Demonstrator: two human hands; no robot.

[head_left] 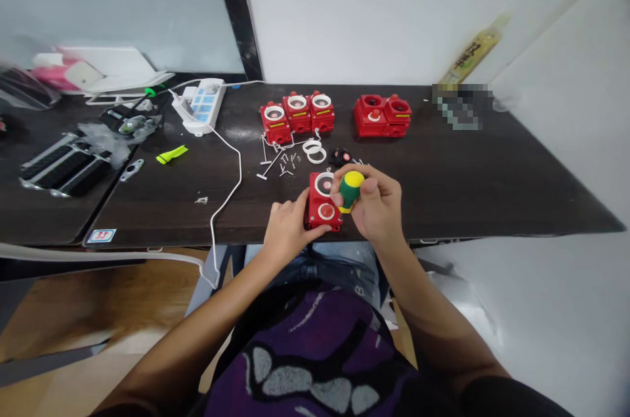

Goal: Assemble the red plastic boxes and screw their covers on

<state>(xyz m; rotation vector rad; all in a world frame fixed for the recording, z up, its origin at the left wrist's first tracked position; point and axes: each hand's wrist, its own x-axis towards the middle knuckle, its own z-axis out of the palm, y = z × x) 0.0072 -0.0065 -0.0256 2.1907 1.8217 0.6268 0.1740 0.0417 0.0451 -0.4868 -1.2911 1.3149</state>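
Observation:
A red box with a white ring and a round red button [325, 211] lies at the table's front edge. My left hand [286, 228] grips this red box along its left side, thumb at the near edge. In my right hand [377, 203] is a screwdriver with a green and yellow handle [350, 190], held upright over the box's right side. Its tip is hidden. Just behind the box are white rings [315, 153], a small black part with a red centre [340, 155] and several loose screws [287, 162].
Several red boxes with white rings [297, 103] stand at the back, with red housings [382, 116] to their right. A white power strip [203, 105] trails a cable [240, 171] across the table. At left are a yellow-green strip [172, 154] and black metal parts [69, 164].

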